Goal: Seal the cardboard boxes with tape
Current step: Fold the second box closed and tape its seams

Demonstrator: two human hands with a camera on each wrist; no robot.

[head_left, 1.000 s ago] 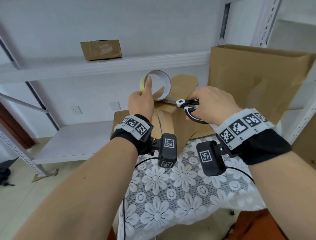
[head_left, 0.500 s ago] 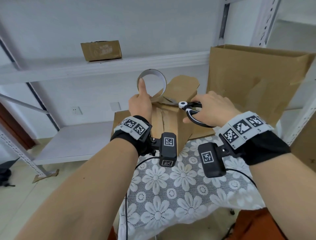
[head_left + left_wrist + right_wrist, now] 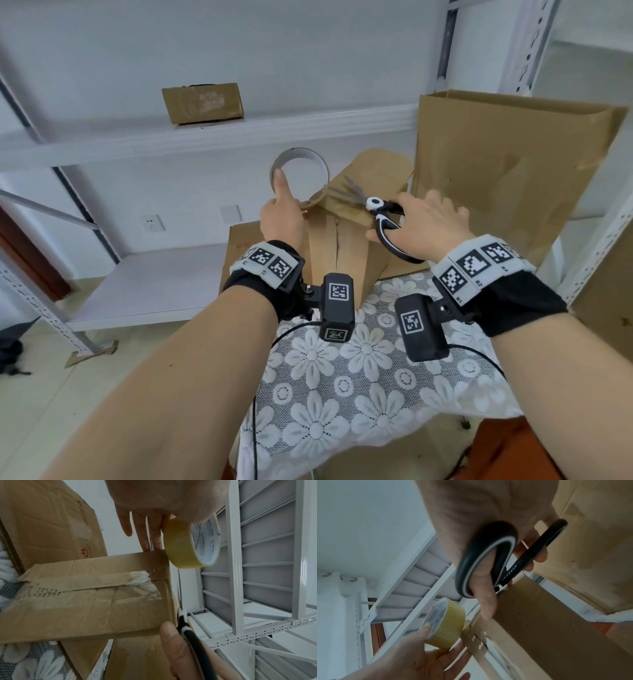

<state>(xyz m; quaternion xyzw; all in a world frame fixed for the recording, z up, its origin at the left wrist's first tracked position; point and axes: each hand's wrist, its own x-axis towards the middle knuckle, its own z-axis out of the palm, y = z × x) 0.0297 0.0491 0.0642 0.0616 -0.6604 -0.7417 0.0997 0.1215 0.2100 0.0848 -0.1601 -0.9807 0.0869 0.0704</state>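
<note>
A small brown cardboard box (image 3: pixel 346 253) stands on the lace-covered table, its seam facing me with old tape marks (image 3: pixel 96 589). My left hand (image 3: pixel 282 219) grips a yellowish tape roll (image 3: pixel 298 161) above the box's far left corner, thumb on the rim. A short strip (image 3: pixel 317 200) runs from the roll down to the box top. My right hand (image 3: pixel 424 222) holds black-and-white scissors (image 3: pixel 380 214) by the handles. The blades (image 3: pixel 349 190) are spread apart over the box top and point at the strip. The roll (image 3: pixel 447 620) and the scissors handle (image 3: pixel 481 563) both show in the right wrist view.
A tall open cardboard box (image 3: pixel 507 164) stands right behind the small one. Flat cardboard (image 3: pixel 239 240) leans behind my left hand. White metal shelving (image 3: pixel 205 137) carries a small carton (image 3: pixel 202 102). The lace tablecloth (image 3: pixel 342 394) covers the table in front of me.
The tape roll has turned so that I look through its hole. My right hand has sunk a little, and the scissor blades have come forward and spread toward the strip.
</note>
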